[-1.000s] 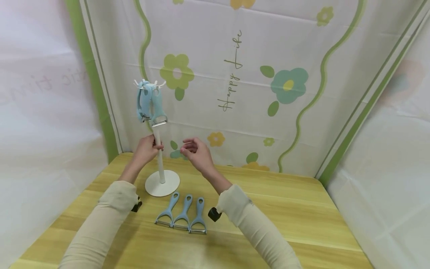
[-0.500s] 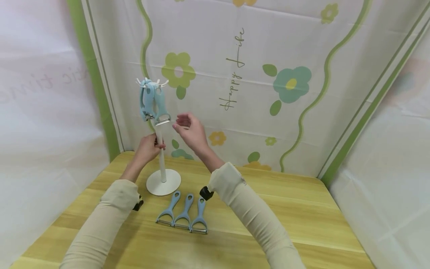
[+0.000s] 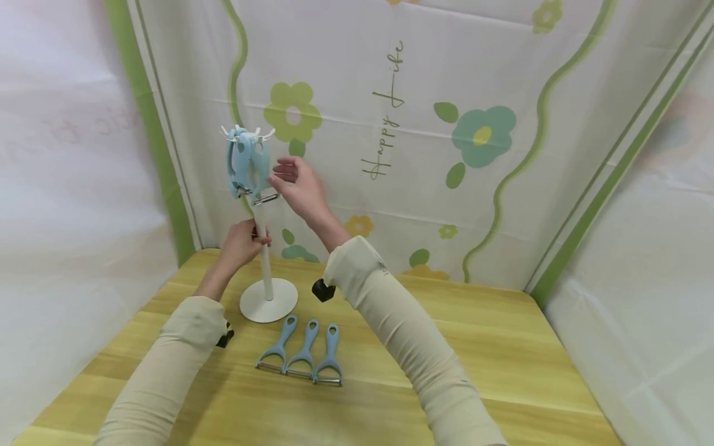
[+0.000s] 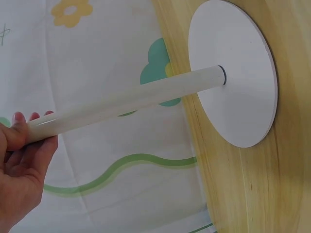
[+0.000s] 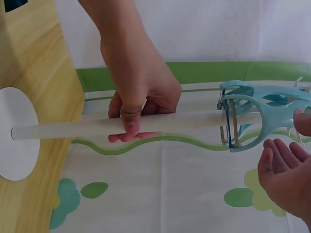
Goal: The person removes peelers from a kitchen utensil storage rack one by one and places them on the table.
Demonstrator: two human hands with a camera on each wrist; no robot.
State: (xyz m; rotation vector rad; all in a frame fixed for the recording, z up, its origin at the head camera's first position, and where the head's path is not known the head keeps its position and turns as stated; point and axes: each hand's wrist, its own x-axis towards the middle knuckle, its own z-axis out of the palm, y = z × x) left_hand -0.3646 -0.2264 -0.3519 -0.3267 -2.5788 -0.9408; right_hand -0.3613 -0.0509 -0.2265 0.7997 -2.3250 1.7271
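Note:
My left hand grips the pole of a white hook stand, with fingers and thumb around it. Light-blue Y-shaped peelers hang from the hooks at its top, blades down. Right beside the nearest hanging peeler is my right hand, fingers loosely bent. In the right wrist view its thumb is at the peeler's handle, and the fingers lie below; contact is hard to tell. Three more blue peelers lie in a row on the table, handles pointing away.
The stand's round white base sits flat on the wooden table, near its back left. A printed floral curtain hangs behind the table's far edge, and pale curtains flank both sides.
My right hand has moved up and left, from beside the pole to the nearest hanging peeler. The left hand keeps its grip on the pole, and the peelers on the table stay put.

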